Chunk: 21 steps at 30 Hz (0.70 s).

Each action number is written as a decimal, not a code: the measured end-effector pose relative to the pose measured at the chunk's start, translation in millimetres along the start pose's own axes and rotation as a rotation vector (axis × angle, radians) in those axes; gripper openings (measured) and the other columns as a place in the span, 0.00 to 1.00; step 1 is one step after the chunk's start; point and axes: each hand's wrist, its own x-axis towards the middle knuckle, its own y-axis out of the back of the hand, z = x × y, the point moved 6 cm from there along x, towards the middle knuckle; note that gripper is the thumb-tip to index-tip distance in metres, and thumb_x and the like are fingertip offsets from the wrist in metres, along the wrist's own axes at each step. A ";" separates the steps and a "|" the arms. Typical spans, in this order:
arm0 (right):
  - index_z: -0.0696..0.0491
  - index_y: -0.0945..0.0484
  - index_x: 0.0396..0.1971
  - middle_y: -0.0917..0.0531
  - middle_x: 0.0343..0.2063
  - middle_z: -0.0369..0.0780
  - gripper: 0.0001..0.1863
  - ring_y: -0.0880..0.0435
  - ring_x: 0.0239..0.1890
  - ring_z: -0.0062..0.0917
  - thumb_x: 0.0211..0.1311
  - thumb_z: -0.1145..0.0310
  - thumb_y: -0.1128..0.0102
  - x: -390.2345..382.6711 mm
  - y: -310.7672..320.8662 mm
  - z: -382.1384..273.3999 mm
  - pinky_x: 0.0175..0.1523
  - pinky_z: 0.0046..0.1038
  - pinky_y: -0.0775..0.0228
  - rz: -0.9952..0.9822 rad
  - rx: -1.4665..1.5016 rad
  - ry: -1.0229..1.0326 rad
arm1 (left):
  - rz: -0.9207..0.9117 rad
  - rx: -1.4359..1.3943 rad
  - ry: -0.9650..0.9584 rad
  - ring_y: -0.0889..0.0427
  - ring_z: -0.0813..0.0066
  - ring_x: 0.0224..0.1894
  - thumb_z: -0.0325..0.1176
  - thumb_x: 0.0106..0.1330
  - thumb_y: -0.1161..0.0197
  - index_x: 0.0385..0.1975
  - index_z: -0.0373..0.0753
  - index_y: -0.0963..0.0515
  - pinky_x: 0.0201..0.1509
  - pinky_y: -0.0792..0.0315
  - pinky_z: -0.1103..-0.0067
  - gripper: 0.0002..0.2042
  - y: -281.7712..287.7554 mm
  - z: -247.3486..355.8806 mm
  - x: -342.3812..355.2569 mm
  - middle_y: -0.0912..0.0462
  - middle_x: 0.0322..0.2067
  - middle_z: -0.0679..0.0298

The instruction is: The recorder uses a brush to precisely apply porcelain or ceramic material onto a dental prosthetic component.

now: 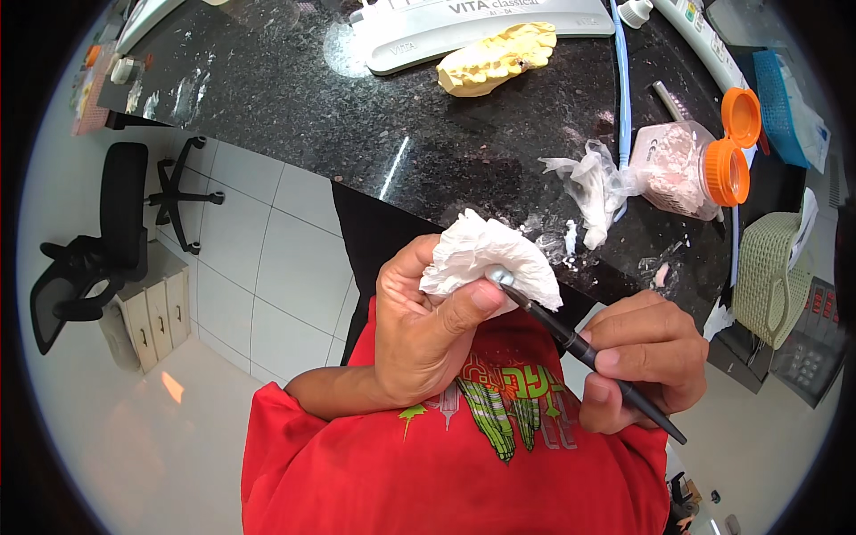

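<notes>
Close in front of my chest, my left hand (426,325) pinches a crumpled white tissue (486,250) between thumb and fingers. Its thumb presses the tissue beside the shiny grey, rounded tip (501,276) of a slim black-handled tool (562,334). Whether that tip is metal or a small piece held there, I cannot tell. My right hand (651,357) grips the handle pen-like, with the tail end pointing down to the right. The tool's tip rests against the tissue, near the left thumb.
On the dark speckled worktop (294,98) lie a yellow dental cast (497,61), a grey shade-guide holder (401,55) and a crumpled clear plastic bag (593,192). A jar of pinkish powder (673,165) has an orange lid flipped up. A woven basket (767,267) stands right, a black chair (125,214) left.
</notes>
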 end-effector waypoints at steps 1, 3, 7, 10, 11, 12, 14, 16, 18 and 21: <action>0.59 0.30 0.30 0.24 0.22 0.43 0.12 0.25 0.20 0.24 0.42 0.77 0.42 -0.2 0.0 0.3 0.27 0.20 0.30 0.000 0.000 0.000 | -0.003 -0.006 0.005 0.20 0.66 0.39 0.33 0.52 0.33 0.44 0.34 0.32 0.43 0.23 0.72 0.21 0.0 -0.3 0.0 0.22 0.37 0.56; 0.59 0.30 0.29 0.24 0.23 0.43 0.11 0.25 0.21 0.24 0.42 0.77 0.42 -0.7 0.2 0.3 0.27 0.19 0.30 0.006 0.006 0.010 | -0.006 -0.012 0.011 0.20 0.66 0.39 0.34 0.52 0.33 0.44 0.34 0.32 0.43 0.23 0.72 0.21 0.5 -0.8 0.4 0.22 0.37 0.56; 0.59 0.30 0.30 0.25 0.23 0.43 0.11 0.25 0.21 0.24 0.43 0.76 0.42 -0.9 -0.5 -0.2 0.27 0.19 0.31 0.006 -0.011 0.019 | -0.020 -0.012 0.003 0.20 0.66 0.39 0.33 0.52 0.33 0.43 0.34 0.32 0.43 0.23 0.72 0.21 -0.4 -0.4 0.7 0.22 0.37 0.56; 0.59 0.31 0.30 0.25 0.23 0.43 0.11 0.26 0.20 0.24 0.44 0.76 0.43 -2.1 0.9 -2.0 0.27 0.19 0.31 0.025 -0.006 0.011 | -0.020 -0.009 0.006 0.20 0.66 0.39 0.33 0.53 0.33 0.44 0.34 0.32 0.43 0.23 0.73 0.21 0.2 -0.4 0.7 0.22 0.37 0.56; 0.58 0.32 0.30 0.25 0.23 0.43 0.11 0.26 0.20 0.23 0.44 0.76 0.43 -2.7 1.9 -1.9 0.27 0.19 0.32 0.027 -0.006 -0.002 | -0.025 -0.005 0.008 0.20 0.66 0.39 0.33 0.53 0.33 0.44 0.34 0.32 0.43 0.23 0.73 0.21 0.2 -0.5 0.7 0.22 0.37 0.56; 0.58 0.32 0.30 0.25 0.23 0.43 0.11 0.26 0.20 0.23 0.45 0.75 0.43 -2.9 2.5 -1.4 0.27 0.19 0.32 0.029 -0.006 -0.015 | -0.025 -0.005 0.008 0.20 0.66 0.39 0.33 0.53 0.33 0.44 0.34 0.32 0.43 0.23 0.73 0.21 0.1 -0.4 0.7 0.22 0.37 0.56; 0.58 0.32 0.30 0.25 0.23 0.43 0.11 0.26 0.20 0.23 0.44 0.75 0.43 -1.4 1.3 -1.7 0.26 0.19 0.32 0.016 -0.012 -0.002 | -0.028 -0.015 0.008 0.20 0.66 0.39 0.33 0.53 0.34 0.43 0.34 0.32 0.44 0.23 0.73 0.20 -0.3 -0.5 0.7 0.22 0.37 0.56; 0.59 0.32 0.30 0.25 0.23 0.43 0.11 0.26 0.20 0.23 0.44 0.75 0.43 -0.6 -0.4 -1.1 0.26 0.19 0.31 0.003 -0.018 0.010 | -0.027 -0.020 0.007 0.20 0.66 0.39 0.33 0.53 0.34 0.43 0.34 0.32 0.44 0.24 0.72 0.20 -0.3 -0.5 0.6 0.22 0.37 0.56; 0.59 0.31 0.30 0.25 0.23 0.43 0.11 0.26 0.19 0.24 0.44 0.76 0.42 -1.4 -0.9 -0.1 0.26 0.19 0.30 0.018 -0.001 0.027 | -0.026 -0.025 0.005 0.20 0.66 0.39 0.32 0.53 0.34 0.43 0.34 0.32 0.45 0.24 0.72 0.20 -1.0 -0.1 0.2 0.22 0.37 0.56; 0.59 0.31 0.30 0.25 0.23 0.43 0.12 0.26 0.19 0.24 0.43 0.76 0.42 -0.4 -1.4 -0.4 0.26 0.19 0.30 0.004 -0.012 0.024 | -0.014 -0.032 0.014 0.20 0.66 0.39 0.32 0.53 0.34 0.43 0.34 0.32 0.46 0.24 0.72 0.20 -0.9 -0.2 0.2 0.22 0.37 0.56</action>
